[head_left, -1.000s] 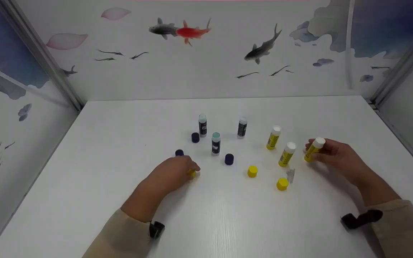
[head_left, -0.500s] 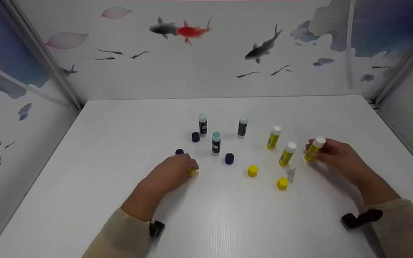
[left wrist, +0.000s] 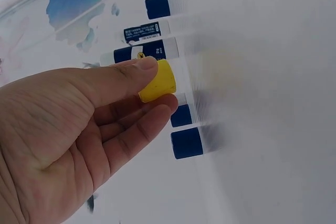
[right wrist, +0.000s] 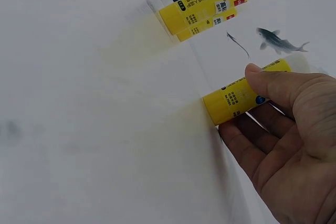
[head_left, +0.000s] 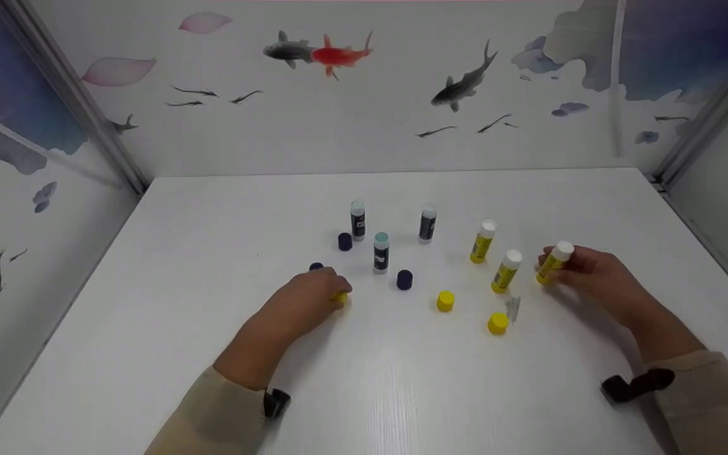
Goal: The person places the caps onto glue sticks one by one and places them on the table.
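Between thumb and fingers my left hand (head_left: 301, 302) pinches a yellow cap (left wrist: 159, 82), low over the table left of centre. At the right, my right hand (head_left: 601, 278) holds a yellow glue stick (right wrist: 231, 100) by its sides; its white top (head_left: 564, 251) points up and it leans slightly. Two more yellow glue sticks stand beside it, a nearer one (head_left: 505, 273) and a farther one (head_left: 482, 242). Two yellow caps rest between the hands, one at the middle (head_left: 445, 301) and one closer to me (head_left: 498, 323).
Uncapped dark-blue glue sticks stand at the left (head_left: 357, 221), front (head_left: 381, 253) and right (head_left: 427, 225) of a group. Dark-blue caps lie about, including one near the middle (head_left: 404, 280) and another farther back (head_left: 345, 241). A grey mark (head_left: 513, 309) shows on the white table (head_left: 364, 392). Printed panels enclose it.
My left hand has shifted slightly away from me with the yellow cap, which sits a little higher in the head view. My right hand and its glue stick have stayed in place.
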Demonstrator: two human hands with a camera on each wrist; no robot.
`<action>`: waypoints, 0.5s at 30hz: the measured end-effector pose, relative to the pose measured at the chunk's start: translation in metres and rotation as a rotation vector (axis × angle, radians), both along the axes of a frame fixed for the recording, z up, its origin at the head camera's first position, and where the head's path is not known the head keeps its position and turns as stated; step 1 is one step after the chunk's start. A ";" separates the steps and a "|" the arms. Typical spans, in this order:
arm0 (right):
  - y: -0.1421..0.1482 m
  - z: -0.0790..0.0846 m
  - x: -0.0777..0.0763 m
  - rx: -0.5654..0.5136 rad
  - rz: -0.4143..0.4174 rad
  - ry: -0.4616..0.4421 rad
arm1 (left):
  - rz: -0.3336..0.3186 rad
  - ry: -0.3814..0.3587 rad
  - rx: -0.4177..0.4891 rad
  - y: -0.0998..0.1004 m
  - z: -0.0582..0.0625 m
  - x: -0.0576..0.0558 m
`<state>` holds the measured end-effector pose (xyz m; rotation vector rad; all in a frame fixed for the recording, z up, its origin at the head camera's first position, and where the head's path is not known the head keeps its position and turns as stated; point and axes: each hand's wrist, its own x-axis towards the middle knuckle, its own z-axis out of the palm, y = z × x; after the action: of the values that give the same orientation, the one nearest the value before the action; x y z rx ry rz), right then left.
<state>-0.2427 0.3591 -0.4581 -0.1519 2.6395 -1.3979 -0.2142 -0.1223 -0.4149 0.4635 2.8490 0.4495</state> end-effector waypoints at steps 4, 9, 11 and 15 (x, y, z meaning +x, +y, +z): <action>0.000 0.000 0.000 -0.006 0.004 0.005 | -0.002 0.025 0.016 0.001 0.002 0.001; 0.000 -0.001 0.000 -0.014 0.002 0.006 | -0.005 0.056 0.012 0.002 0.003 0.000; 0.000 -0.001 0.000 -0.007 -0.002 0.000 | -0.007 0.069 0.013 0.003 0.004 0.000; 0.000 -0.001 -0.001 0.007 -0.004 0.003 | -0.016 0.092 0.020 0.003 0.006 0.001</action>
<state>-0.2434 0.3593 -0.4589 -0.1476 2.6479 -1.3913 -0.2131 -0.1195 -0.4088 0.5231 2.9290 0.4652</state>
